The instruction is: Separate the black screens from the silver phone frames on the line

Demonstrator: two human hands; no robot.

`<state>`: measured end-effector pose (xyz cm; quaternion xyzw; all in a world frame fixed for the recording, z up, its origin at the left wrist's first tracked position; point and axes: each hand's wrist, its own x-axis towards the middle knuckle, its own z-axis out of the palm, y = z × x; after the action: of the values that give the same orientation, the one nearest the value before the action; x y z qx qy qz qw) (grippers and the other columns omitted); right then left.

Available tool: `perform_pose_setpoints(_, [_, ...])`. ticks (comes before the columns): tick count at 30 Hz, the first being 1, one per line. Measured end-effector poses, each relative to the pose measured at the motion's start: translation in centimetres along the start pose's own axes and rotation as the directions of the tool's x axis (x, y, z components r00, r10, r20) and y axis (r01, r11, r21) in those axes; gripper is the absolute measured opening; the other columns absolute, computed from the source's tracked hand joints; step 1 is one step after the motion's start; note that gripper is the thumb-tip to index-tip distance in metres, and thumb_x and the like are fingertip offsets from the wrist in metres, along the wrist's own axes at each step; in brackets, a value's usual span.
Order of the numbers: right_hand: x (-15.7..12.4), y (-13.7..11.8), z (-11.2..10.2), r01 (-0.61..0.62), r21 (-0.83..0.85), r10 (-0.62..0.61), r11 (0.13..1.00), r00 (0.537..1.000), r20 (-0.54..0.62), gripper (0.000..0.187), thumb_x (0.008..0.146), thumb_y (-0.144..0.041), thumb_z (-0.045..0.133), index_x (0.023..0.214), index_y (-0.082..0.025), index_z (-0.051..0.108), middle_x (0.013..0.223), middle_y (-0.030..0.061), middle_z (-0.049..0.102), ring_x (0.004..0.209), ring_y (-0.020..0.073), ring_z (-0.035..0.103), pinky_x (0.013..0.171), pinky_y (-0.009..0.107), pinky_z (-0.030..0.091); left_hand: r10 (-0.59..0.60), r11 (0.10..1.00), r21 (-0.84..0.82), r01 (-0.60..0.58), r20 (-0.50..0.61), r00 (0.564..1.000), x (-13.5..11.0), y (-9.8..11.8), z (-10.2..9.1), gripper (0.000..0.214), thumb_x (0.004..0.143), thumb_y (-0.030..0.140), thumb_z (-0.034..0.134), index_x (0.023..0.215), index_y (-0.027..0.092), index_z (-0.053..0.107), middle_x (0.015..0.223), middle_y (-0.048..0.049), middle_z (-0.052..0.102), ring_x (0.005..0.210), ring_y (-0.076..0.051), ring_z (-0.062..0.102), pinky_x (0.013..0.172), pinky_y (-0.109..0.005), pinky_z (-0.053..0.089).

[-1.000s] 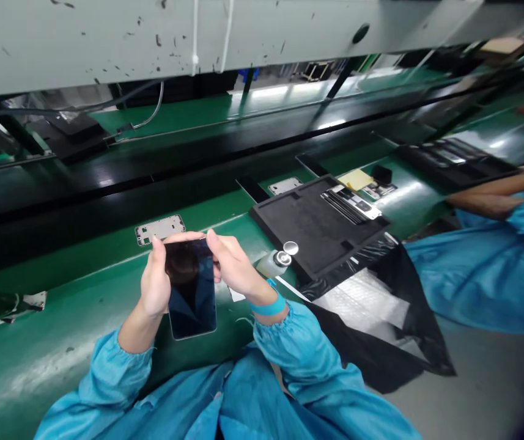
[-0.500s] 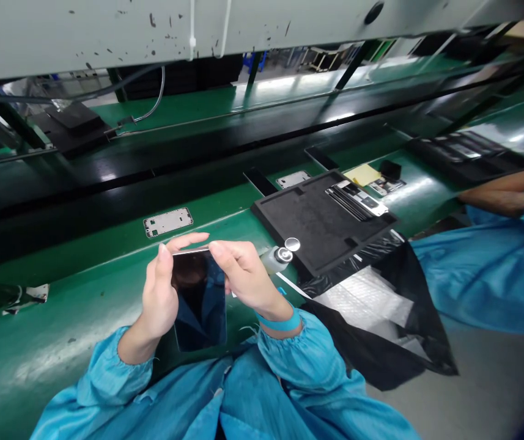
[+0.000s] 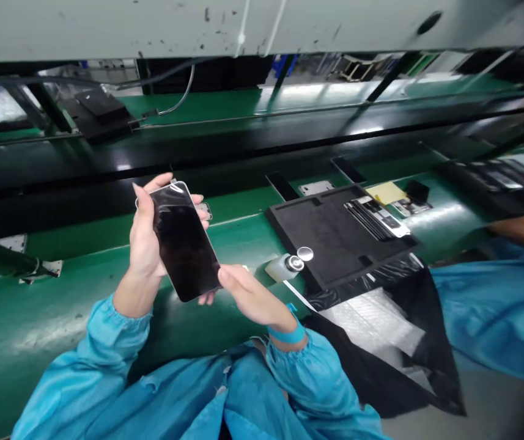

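Observation:
A phone screen (image 3: 183,244) with a glossy black face and a thin pale edge is held tilted above the green bench, its face toward me. My left hand (image 3: 147,238) is closed round its left side, with the thumb along the edge and fingertips showing past the right edge. At the lower right corner, my right hand (image 3: 247,293) pinches the screen between thumb and fingers; some of those fingers are hidden behind it. Behind the left fingertips a metal phone frame (image 3: 205,211) lies partly hidden on the bench.
A clear bottle (image 3: 280,267) with a metal top stands right of my hands. Beside it, a black foam tray (image 3: 312,229) carries several thin phone parts (image 3: 376,217). A black bag (image 3: 381,379) with bubble wrap (image 3: 376,324) hangs at the bench edge. Another person's sleeve (image 3: 495,305) is at right.
The phone screen has swung up and tilted, its face now turned to me. My right hand has slid from its top edge to its lower right corner; the left hand has moved up slightly.

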<state>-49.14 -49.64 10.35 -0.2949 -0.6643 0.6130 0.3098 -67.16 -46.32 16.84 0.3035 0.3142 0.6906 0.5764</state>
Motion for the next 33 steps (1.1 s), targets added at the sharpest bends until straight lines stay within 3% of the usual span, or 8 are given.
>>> perform_pose_setpoints(4, [-0.7, 0.5, 0.2, 0.056, 0.047, -0.056, 0.997, 0.998, -0.001, 0.076, 0.107, -0.079, 0.043, 0.064, -0.020, 0.063, 0.056, 0.0024, 0.061, 0.048, 0.0133, 0.054, 0.050, 0.028, 0.046, -0.003, 0.999, -0.034, 0.002, -0.022, 1.000, 0.3, 0.8, 1.4, 0.045, 0.110, 0.064, 0.049, 0.128, 0.025, 0.063, 0.091, -0.0063, 0.079, 0.067, -0.021, 0.077, 0.064, -0.033, 0.066])
perform_pose_setpoints(7, [-0.3, 1.4, 0.5, 0.085, 0.044, -0.082, 0.995, 0.994, -0.075, 0.080, 0.105, -0.080, 0.048, 0.049, -0.023, 0.050, 0.042, -0.0008, 0.047, 0.041, 0.0115, 0.046, 0.046, 0.027, 0.038, 0.030, 0.998, -0.047, -0.031, -0.024, 0.999, 0.2, 0.2, 1.9, 0.042, 0.114, 0.059, 0.044, 0.128, 0.024, 0.061, 0.092, -0.0062, 0.079, 0.066, -0.020, 0.077, 0.062, -0.032, 0.066])
perform_pose_setpoints(12, [0.7, 3.3, 2.3, 0.030, 0.201, 0.006, 0.979, 0.985, -0.174, 0.076, 0.086, -0.088, 0.068, 0.049, -0.024, 0.051, 0.043, -0.0003, 0.051, 0.037, 0.0116, 0.046, 0.038, 0.027, 0.033, 0.128, 0.992, -0.011, -0.129, -0.027, 0.991, 0.5, -0.7, 2.3, 0.056, 0.111, 0.071, 0.037, 0.115, 0.022, 0.064, 0.088, -0.0067, 0.080, 0.065, -0.021, 0.077, 0.061, -0.033, 0.066])
perform_pose_setpoints(16, [1.6, 3.3, 2.9, 0.015, 0.216, 0.039, 0.976, 0.970, -0.242, 0.080, 0.081, -0.091, 0.070, 0.046, -0.023, 0.050, 0.041, -0.0012, 0.049, 0.037, 0.0095, 0.044, 0.040, 0.026, 0.036, 0.150, 0.989, -0.007, -0.151, -0.061, 0.987, 1.1, -1.0, 2.7, 0.059, 0.109, 0.075, 0.038, 0.112, 0.022, 0.063, 0.085, -0.0072, 0.080, 0.062, -0.022, 0.077, 0.057, -0.032, 0.064])
perform_pose_setpoints(23, [2.9, 1.9, 1.1, -0.020, 0.329, 0.028, 0.944, 0.999, -0.020, 0.071, 0.072, -0.087, 0.081, 0.065, -0.018, 0.067, 0.061, 0.0045, 0.071, 0.047, 0.0141, 0.063, 0.049, 0.028, 0.056, 0.184, 0.982, -0.014, -0.187, -0.129, 0.975, 2.7, -2.4, 4.7, 0.069, 0.116, 0.058, 0.004, 0.103, 0.021, 0.060, 0.074, -0.0037, 0.078, 0.055, -0.020, 0.073, 0.054, -0.033, 0.062])
perform_pose_setpoints(29, [1.7, 2.4, -3.7, 0.013, 0.202, 0.042, 0.979, 0.963, -0.267, 0.069, 0.084, -0.084, 0.074, 0.066, -0.017, 0.066, 0.055, 0.0005, 0.066, 0.042, 0.0106, 0.057, 0.046, 0.024, 0.049, 0.088, 0.996, 0.005, -0.088, -0.074, 0.993, 7.6, -7.0, 7.4, 0.055, 0.115, 0.063, 0.022, 0.109, 0.025, 0.061, 0.085, -0.0032, 0.081, 0.068, -0.021, 0.078, 0.068, -0.037, 0.066])
perform_pose_setpoints(32, [-1.7, 3.1, -10.4, 0.019, 0.015, -0.013, 1.000, 0.944, -0.329, 0.072, 0.090, -0.084, 0.066, 0.111, -0.016, 0.077, 0.084, 0.0076, 0.080, 0.067, 0.0184, 0.076, 0.061, 0.029, 0.059, 0.000, 1.000, 0.023, 0.002, -0.075, 0.997, 13.4, -11.4, 9.3, 0.062, 0.113, 0.070, 0.018, 0.114, 0.023, 0.058, 0.084, -0.0050, 0.078, 0.070, -0.022, 0.078, 0.070, -0.040, 0.064])
perform_pose_setpoints(33, [-3.3, 3.4, -13.5, -0.020, -0.120, -0.033, 0.993, 0.908, -0.418, 0.071, 0.094, -0.081, 0.064, 0.122, -0.017, 0.076, 0.097, 0.0102, 0.082, 0.079, 0.0209, 0.079, 0.069, 0.032, 0.062, -0.039, 0.998, 0.051, 0.042, -0.064, 0.997, 15.5, -13.0, 10.0, 0.064, 0.115, 0.064, 0.009, 0.115, 0.020, 0.056, 0.081, -0.0042, 0.075, 0.073, -0.021, 0.078, 0.073, -0.040, 0.063])
